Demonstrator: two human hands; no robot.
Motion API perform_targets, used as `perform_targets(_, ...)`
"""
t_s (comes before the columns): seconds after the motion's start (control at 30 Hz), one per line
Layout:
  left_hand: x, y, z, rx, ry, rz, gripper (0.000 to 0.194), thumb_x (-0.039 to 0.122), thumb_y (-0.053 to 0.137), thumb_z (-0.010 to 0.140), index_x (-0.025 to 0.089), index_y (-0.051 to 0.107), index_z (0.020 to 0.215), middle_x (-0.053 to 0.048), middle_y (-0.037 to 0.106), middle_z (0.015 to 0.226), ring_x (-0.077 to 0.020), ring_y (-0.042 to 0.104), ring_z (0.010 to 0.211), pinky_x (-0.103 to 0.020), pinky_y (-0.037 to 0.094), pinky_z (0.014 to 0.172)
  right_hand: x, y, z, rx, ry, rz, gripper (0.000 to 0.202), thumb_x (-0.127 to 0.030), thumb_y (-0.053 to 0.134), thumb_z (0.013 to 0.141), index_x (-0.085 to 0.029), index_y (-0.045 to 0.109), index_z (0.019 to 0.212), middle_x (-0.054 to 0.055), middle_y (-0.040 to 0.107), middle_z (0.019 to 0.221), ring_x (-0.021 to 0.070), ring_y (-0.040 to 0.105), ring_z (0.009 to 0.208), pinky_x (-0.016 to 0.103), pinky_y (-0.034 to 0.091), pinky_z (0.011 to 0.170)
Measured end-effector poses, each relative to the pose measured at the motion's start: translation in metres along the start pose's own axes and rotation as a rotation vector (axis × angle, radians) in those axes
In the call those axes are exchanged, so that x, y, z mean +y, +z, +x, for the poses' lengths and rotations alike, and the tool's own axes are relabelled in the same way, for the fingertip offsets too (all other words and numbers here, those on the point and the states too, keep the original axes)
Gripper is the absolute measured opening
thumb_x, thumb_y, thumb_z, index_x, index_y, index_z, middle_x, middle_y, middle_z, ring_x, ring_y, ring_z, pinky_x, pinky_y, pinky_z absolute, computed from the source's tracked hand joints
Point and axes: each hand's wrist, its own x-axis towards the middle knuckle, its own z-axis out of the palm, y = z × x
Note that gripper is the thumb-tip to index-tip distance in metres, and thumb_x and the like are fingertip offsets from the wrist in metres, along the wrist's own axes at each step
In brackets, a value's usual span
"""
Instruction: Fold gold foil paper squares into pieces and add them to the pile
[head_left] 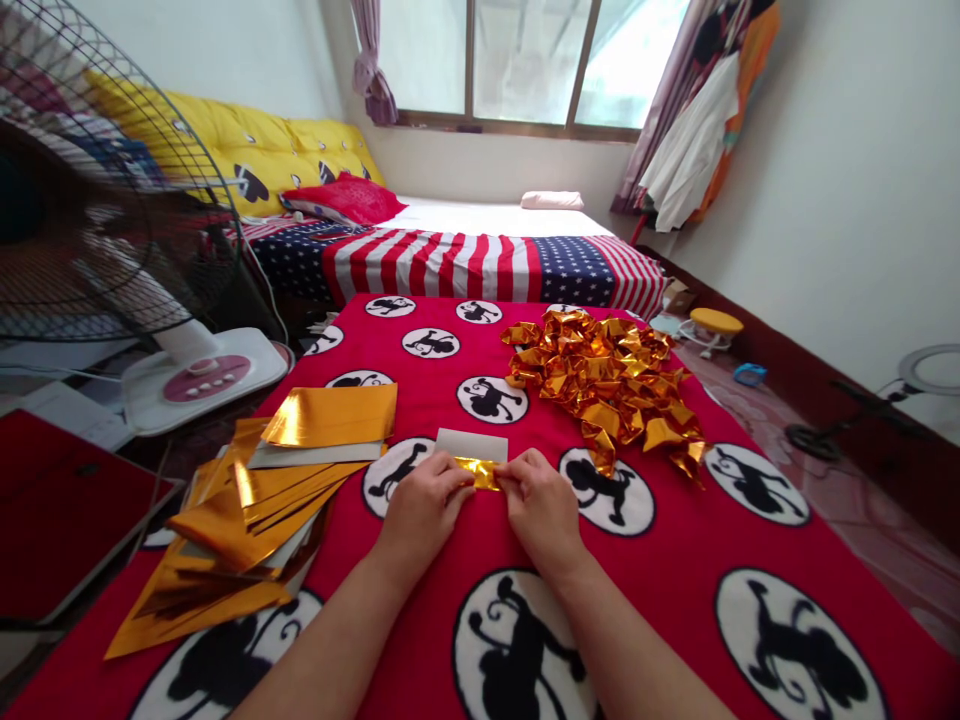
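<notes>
A sheet of gold foil paper [480, 472] lies partly folded on the red cloth in front of me. Its near part shows shiny gold, while the far part shows its pale grey back. My left hand [427, 500] pinches the left end of the gold strip between thumb and fingers. At the right end, my right hand [541, 505] grips the same strip. To the left lies a loose stack of flat gold foil sheets [330, 415], some with grey sides up. A heap of folded gold foil pieces [600, 375] sits at the far right of the cloth.
The red cloth [637, 620] with black figures in white circles covers the table. A fan [202, 370] stands close at the left. Behind is a bed [450, 265] with a striped, starred cover. A yellow stool [716, 320] and a ring light [930, 368] are at the right.
</notes>
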Motion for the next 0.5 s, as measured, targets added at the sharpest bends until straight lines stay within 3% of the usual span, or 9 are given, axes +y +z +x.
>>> perform_targets(0.13,-0.001,0.002,0.004,0.027,0.029,0.002,0.022,0.013,0.049,0.088,0.02,0.07,0.085,-0.005,0.062,0.086,-0.0157,0.059,0.08,-0.026,0.047,0.074,-0.001,-0.001,0.0,0.018,-0.03,-0.004,0.016,-0.016,0.053,0.087,-0.022,0.068,0.086,0.003,0.062,0.106,0.0135,0.063,0.077,0.023,0.041,0.063)
perform_targets(0.33,-0.005,-0.003,0.01,0.055,-0.04,0.054,0.024,0.008,0.049,0.085,0.019,0.07,0.08,-0.005,0.064,0.088,-0.016,0.059,0.08,-0.027,0.047,0.075,-0.004,-0.006,-0.003,-0.009,-0.055,-0.041,0.013,-0.018,0.052,0.087,-0.023,0.064,0.086,0.0,0.063,0.093,0.0139,0.062,0.074,0.024,0.038,0.062)
perform_targets(0.5,-0.006,-0.004,0.01,0.068,-0.047,0.051,0.014,0.016,0.058,0.082,0.02,0.071,0.086,-0.004,0.065,0.09,-0.0174,0.06,0.083,-0.029,0.048,0.078,-0.006,-0.011,-0.009,-0.053,-0.08,-0.084,0.004,-0.024,0.059,0.082,-0.023,0.063,0.08,0.0,0.062,0.089,0.0144,0.06,0.07,0.025,0.038,0.06)
